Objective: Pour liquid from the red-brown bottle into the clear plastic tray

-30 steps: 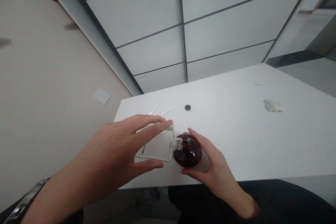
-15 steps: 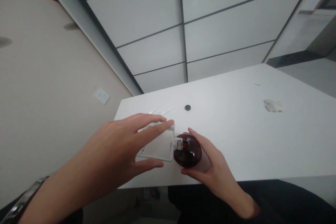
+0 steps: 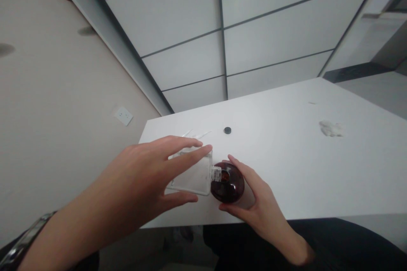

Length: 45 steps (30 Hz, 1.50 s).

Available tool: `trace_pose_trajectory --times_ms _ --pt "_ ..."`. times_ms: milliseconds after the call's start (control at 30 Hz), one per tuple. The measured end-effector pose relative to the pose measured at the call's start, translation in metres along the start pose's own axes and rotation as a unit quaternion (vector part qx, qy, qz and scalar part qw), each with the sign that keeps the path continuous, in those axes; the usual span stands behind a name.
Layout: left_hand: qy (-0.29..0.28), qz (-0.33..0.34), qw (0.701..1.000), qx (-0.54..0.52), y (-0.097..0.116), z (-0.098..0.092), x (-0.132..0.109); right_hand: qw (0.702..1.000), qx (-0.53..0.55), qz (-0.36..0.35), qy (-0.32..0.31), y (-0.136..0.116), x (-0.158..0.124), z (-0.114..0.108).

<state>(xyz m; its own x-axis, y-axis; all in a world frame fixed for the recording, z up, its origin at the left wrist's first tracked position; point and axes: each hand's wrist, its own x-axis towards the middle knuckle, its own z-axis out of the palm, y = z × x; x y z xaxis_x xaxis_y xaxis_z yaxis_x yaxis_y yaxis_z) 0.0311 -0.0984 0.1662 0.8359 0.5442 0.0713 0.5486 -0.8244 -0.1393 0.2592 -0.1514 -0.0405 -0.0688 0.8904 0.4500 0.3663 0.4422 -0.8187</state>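
My left hand (image 3: 149, 173) grips a clear, flat rectangular bottle (image 3: 193, 177), tipped on its side with its threaded neck pointing right. The neck sits at the mouth of a round dark-red bottle (image 3: 227, 186) that stands on the white table (image 3: 286, 169) near its front edge. My right hand (image 3: 254, 203) is wrapped round the right side of the dark-red bottle, fingers curled behind and thumb in front. The clear bottle looks empty or nearly so. A watch shows on my left wrist at the lower left corner.
A small black cap (image 3: 227, 130) lies on the table behind the bottles. A crumpled white tissue (image 3: 330, 128) rests at the right. Thin clear items (image 3: 193, 134) lie near the table's far left corner. A wall socket (image 3: 123, 116) is on the left wall.
The clear bottle's rear end has risen slightly in my left hand; its neck stays at the dark-red bottle's mouth. My right hand has not moved.
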Motion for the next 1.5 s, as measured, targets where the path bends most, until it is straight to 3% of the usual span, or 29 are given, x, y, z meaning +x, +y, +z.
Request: trace_pose_trajectory --times_ms 800,1500 --pt "0.002 0.010 1.000 0.001 0.001 -0.002 0.002 1.000 -0.004 -0.013 0.000 -0.003 0.002 0.001" --pt "-0.023 0.028 0.999 0.025 0.007 -0.011 0.014 1.000 0.018 0.018 -0.009 -0.002 0.000 0.000"
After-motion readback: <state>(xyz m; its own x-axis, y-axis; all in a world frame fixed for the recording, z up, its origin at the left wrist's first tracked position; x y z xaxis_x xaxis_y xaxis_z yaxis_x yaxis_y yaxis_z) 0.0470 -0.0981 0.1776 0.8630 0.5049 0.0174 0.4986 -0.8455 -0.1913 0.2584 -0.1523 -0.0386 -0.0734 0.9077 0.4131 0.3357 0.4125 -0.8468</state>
